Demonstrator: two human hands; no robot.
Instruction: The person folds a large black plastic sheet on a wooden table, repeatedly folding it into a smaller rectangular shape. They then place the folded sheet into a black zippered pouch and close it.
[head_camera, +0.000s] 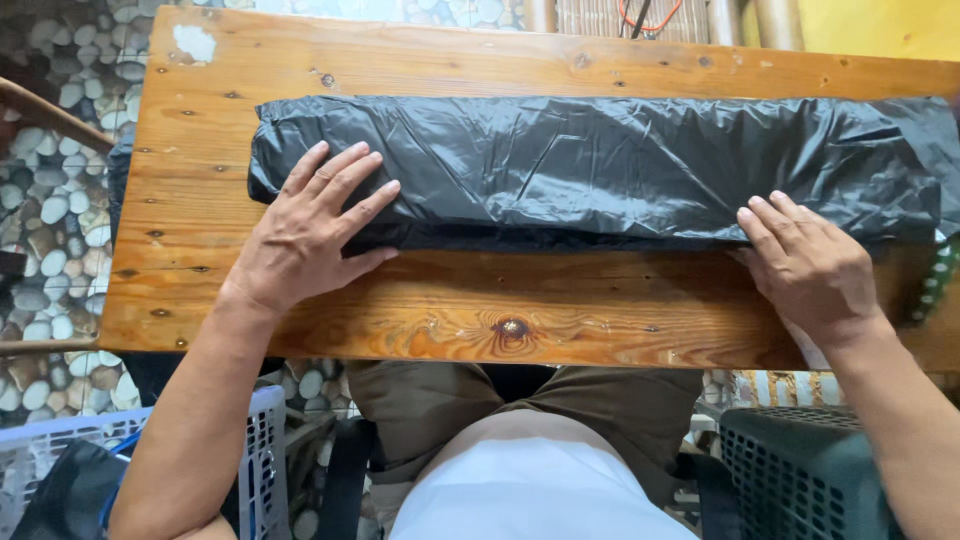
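Black plastic bag (610, 165), folded into a long flat band, lies across a wooden surface (480, 310) under a seated person's two hands. Nearest the camera are the person's white shirt and olive-brown trousers, with a pale lattice basket (262, 450) at the left knee and a dark green lattice crate (800, 470) at the right. Above them runs the front edge of the surface, varnished orange-brown pine with a dark knot near its middle.

The left hand (305, 235) rests palm down, fingers spread and open, on the left end of the bag, fingertips on the plastic and the heel of the hand on bare wood. The right hand (810, 265) lies flat and open at the near edge of the bag toward its right end, fingertips touching the plastic; neither hand grips anything.

The bag is glossy and finely creased, its left end rounded and bunched, its right end running to the frame's edge. No label shows on it. Beyond it lies a strip of bare wood with a white patch (193, 42) near the far left corner, then a pebble floor (60, 190) and a yellow wall (880, 25).
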